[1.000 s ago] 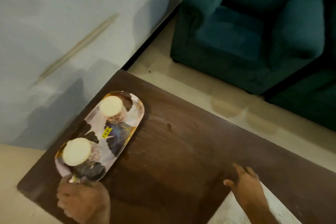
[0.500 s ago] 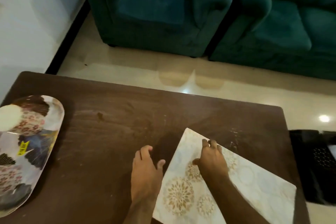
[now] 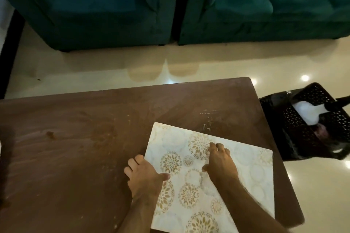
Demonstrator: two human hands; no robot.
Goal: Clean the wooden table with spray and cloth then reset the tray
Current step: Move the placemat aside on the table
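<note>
step: clearing counter [image 3: 75, 138] pre-spray | left hand [image 3: 144, 177] fingers clamp placemat [image 3: 212, 176] edge, right hand [image 3: 220, 162] fingers spread flat on top | next: lift placemat off

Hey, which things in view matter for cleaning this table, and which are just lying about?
Part of the job:
wooden table
patterned mat, left hand at its edge, right hand flat on top
crumbs

Just there:
black basket on the floor
teal sofas
</note>
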